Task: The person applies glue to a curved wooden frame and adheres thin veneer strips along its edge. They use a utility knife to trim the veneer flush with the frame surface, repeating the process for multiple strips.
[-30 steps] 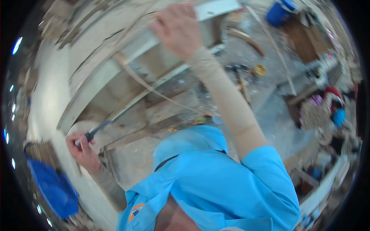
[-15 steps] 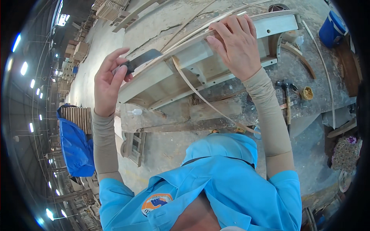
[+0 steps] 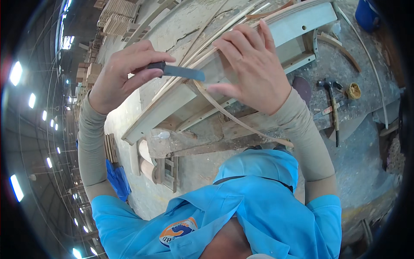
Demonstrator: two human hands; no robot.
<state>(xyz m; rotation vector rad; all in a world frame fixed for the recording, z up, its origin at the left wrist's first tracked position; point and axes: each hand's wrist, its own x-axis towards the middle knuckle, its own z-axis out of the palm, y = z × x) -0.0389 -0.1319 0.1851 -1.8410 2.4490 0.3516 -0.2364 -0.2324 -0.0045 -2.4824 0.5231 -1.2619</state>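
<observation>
My left hand (image 3: pixel 129 71) is closed round the dark handle of a knife with a broad, flat blade (image 3: pixel 185 72). The blade lies by the top edge of a pale, curved wooden frame (image 3: pixel 159 108) with cross pieces and drilled holes. From that edge, close to the blade tip, a thin wooden strip (image 3: pixel 224 113) hangs in a curve toward my body. My right hand (image 3: pixel 256 69) is spread over the frame, fingers stretched across its upper edge and thumb apart, pointing at the strip. Whether the fingertips press on the wood is hard to see.
On the workbench (image 3: pixel 276 125) to the right lie a hammer (image 3: pixel 332 108), a small yellowish tub (image 3: pixel 353 91), a dark disc (image 3: pixel 302 88) and a curved wooden piece (image 3: pixel 340 51). Long thin strips lie behind the frame. A blue bucket (image 3: pixel 366 16) stands far right.
My left hand has moved right with the knife, bringing the blade over to the hanging strip. My right hand has shifted left and nearer, its thumb now stretched out. The view has also shifted.
</observation>
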